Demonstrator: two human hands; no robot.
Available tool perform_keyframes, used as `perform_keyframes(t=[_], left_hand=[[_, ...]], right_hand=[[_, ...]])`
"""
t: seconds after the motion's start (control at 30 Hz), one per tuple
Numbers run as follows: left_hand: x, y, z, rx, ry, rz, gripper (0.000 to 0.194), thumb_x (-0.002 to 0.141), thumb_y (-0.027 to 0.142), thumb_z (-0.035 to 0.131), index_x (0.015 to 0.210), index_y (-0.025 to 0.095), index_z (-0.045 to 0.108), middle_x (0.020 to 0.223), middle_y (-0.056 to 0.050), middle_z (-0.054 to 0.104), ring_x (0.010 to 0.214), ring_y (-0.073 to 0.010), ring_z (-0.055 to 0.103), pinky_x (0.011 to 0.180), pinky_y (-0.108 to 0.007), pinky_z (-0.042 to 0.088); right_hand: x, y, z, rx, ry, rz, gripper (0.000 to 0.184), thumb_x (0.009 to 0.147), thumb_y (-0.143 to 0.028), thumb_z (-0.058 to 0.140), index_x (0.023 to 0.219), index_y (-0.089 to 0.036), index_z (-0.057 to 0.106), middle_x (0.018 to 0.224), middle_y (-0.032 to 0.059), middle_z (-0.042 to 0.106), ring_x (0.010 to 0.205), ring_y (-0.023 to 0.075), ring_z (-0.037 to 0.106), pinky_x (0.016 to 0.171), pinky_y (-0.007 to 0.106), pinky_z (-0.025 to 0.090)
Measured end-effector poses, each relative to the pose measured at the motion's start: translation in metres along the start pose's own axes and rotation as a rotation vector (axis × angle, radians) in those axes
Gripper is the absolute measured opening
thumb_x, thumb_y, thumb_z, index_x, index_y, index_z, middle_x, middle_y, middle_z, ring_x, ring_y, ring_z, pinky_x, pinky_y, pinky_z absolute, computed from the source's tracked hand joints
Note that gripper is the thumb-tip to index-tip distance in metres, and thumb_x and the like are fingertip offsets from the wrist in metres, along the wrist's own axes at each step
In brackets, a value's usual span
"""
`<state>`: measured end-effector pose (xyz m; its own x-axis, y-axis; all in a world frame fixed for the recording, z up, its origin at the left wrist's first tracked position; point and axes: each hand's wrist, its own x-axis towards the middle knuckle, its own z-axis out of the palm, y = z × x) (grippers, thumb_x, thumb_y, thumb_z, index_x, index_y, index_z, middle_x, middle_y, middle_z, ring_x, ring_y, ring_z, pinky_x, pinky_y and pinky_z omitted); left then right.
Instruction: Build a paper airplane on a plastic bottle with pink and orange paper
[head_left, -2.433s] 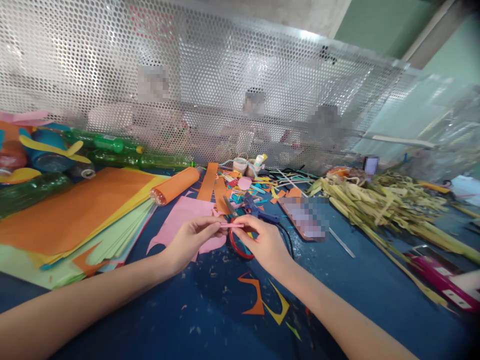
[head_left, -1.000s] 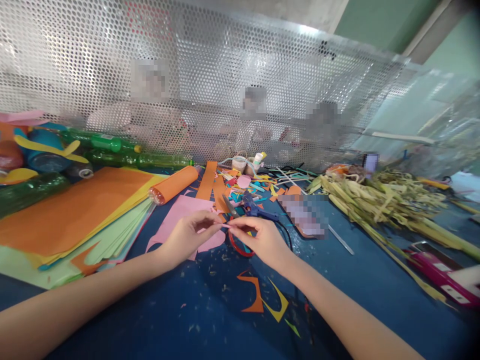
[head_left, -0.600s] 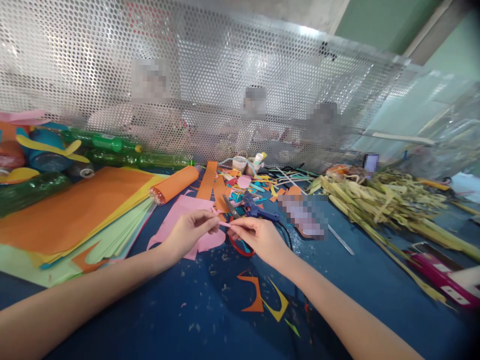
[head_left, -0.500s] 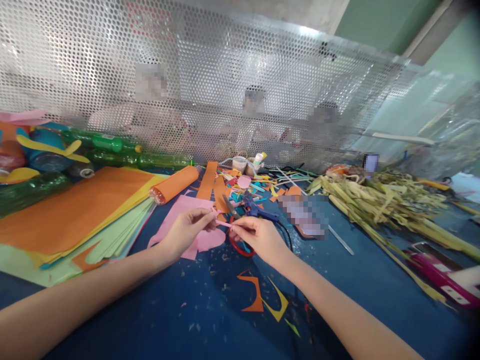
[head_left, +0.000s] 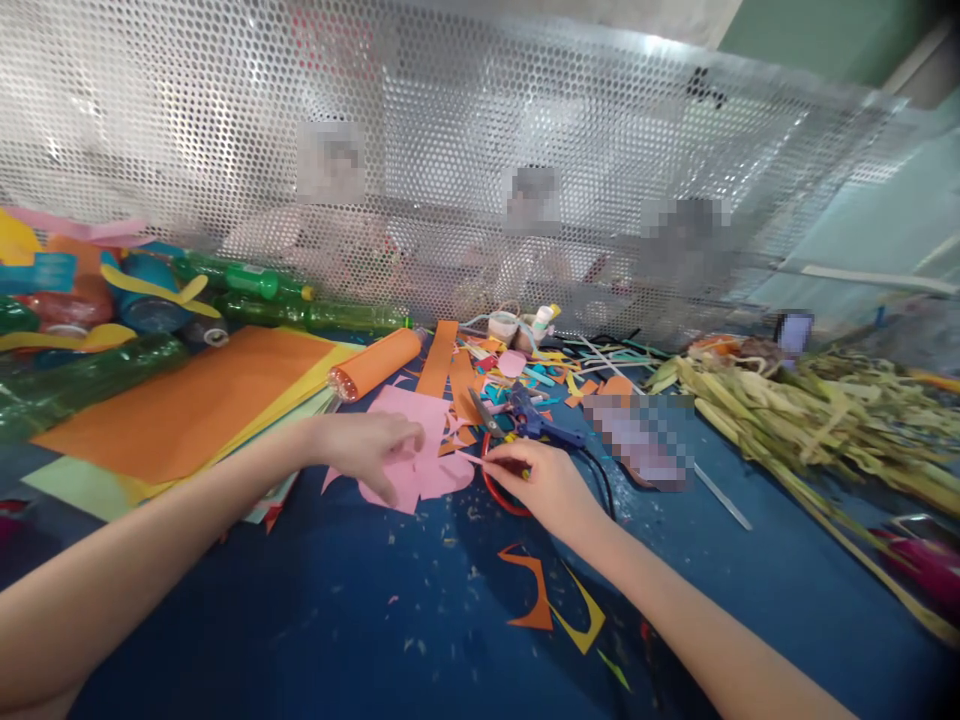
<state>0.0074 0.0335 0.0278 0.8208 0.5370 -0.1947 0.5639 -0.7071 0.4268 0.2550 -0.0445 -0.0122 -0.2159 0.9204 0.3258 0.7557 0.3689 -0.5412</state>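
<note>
Between the thumb and fingers of my right hand (head_left: 536,480) is a thin pink paper strip (head_left: 469,457), its free end pointing left. My left hand (head_left: 375,450) is apart from the strip, fingers spread and curved over a cut pink paper sheet (head_left: 431,475) on the table; whether it touches the sheet I cannot tell. Scissors (head_left: 486,415) with red handles lie open-bladed just beyond my right hand, which partly hides them. A blue glue gun (head_left: 536,418) rests beside them, its black cord running toward me.
Left are stacked coloured sheets (head_left: 195,400), an orange-wrapped bottle (head_left: 379,365) and green bottles (head_left: 345,318). Paper scraps (head_left: 529,590) lie nearer me. To the right are a blurred-out phone-like object (head_left: 637,440), a glue stick (head_left: 722,497) and dried husks (head_left: 795,430). People sit beyond the perforated screen (head_left: 465,130).
My left hand has let go of the pink strip and moved left, its fingers opening over the pink sheet. My right hand still holds the strip. The view has shifted slightly left.
</note>
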Motion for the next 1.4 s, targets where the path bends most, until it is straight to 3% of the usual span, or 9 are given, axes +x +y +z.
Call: perform_keyframes(t=[0.17,0.4,0.53,0.67,0.87,1.0,1.23,1.4], left_hand=[[0.002,0.000,0.001,0.059,-0.032,0.053,0.028,0.061,0.022,0.065,0.086,0.017,0.052,0.076,0.000,0.050,0.063,-0.0145,0.045,0.052,-0.022,0.030],[0.004,-0.020,-0.001,0.001,-0.041,0.042,0.012,0.064,0.021,0.061,0.074,0.017,0.055,0.069,0.001,0.050,0.060,-0.0131,0.044,0.052,-0.022,0.031],[0.004,-0.025,-0.006,-0.008,0.005,0.064,0.012,0.067,0.023,0.058,0.076,0.016,0.054,0.073,0.000,0.050,0.064,-0.0136,0.044,0.054,-0.022,0.032],[0.008,-0.018,-0.006,-0.194,0.055,0.055,0.025,0.072,0.028,0.055,0.096,0.019,0.052,0.078,0.001,0.052,0.066,-0.0127,0.046,0.056,-0.021,0.034],[0.023,-0.007,0.022,-0.298,0.112,0.026,0.049,0.070,0.024,0.057,0.118,0.025,0.049,0.103,-0.002,0.057,0.087,-0.0177,0.054,0.072,-0.024,0.040],[0.026,-0.005,0.030,-0.193,0.131,0.080,0.045,0.068,0.021,0.058,0.113,0.026,0.056,0.103,-0.002,0.056,0.093,-0.0194,0.054,0.079,-0.026,0.040],[0.022,-0.001,0.025,-0.119,0.082,0.212,0.025,0.076,0.021,0.053,0.100,0.021,0.062,0.097,-0.005,0.053,0.089,-0.0180,0.054,0.081,-0.026,0.040],[0.019,-0.002,0.022,-0.094,0.129,0.185,0.024,0.077,0.021,0.054,0.099,0.023,0.064,0.098,-0.004,0.050,0.087,-0.0171,0.054,0.081,-0.026,0.040]], right_hand=[[0.000,-0.004,0.002,-0.008,-0.027,-0.022,0.010,0.080,-0.022,0.057,0.081,-0.022,0.066,0.080,0.0015,0.067,0.071,0.0158,0.062,0.066,0.027,0.049],[0.000,-0.005,0.003,-0.032,-0.008,-0.045,0.008,0.080,-0.021,0.057,0.081,-0.022,0.064,0.080,0.0008,0.067,0.072,0.0156,0.062,0.068,0.028,0.048],[0.000,-0.004,0.002,-0.039,0.024,-0.057,0.009,0.081,-0.021,0.055,0.082,-0.022,0.064,0.082,0.0017,0.067,0.076,0.0166,0.062,0.072,0.029,0.048],[-0.001,-0.003,0.003,-0.057,0.032,-0.055,0.010,0.081,-0.021,0.054,0.083,-0.022,0.064,0.082,0.0020,0.066,0.076,0.0169,0.061,0.072,0.030,0.048],[0.000,0.000,0.003,-0.106,0.052,-0.027,0.009,0.080,-0.019,0.054,0.082,-0.021,0.063,0.082,0.0021,0.065,0.077,0.0171,0.061,0.074,0.030,0.047],[0.002,0.003,0.002,-0.137,0.065,-0.032,0.008,0.080,-0.020,0.054,0.079,-0.021,0.062,0.080,0.0027,0.064,0.078,0.0179,0.059,0.073,0.030,0.046],[0.017,0.004,0.008,-0.323,0.031,-0.028,0.008,0.082,-0.023,0.054,0.082,-0.020,0.062,0.075,0.0022,0.063,0.075,0.0170,0.058,0.069,0.028,0.045],[0.039,-0.006,0.020,-0.433,0.023,-0.043,0.011,0.084,-0.025,0.052,0.081,-0.020,0.062,0.079,0.0033,0.065,0.082,0.0184,0.057,0.073,0.028,0.042]])
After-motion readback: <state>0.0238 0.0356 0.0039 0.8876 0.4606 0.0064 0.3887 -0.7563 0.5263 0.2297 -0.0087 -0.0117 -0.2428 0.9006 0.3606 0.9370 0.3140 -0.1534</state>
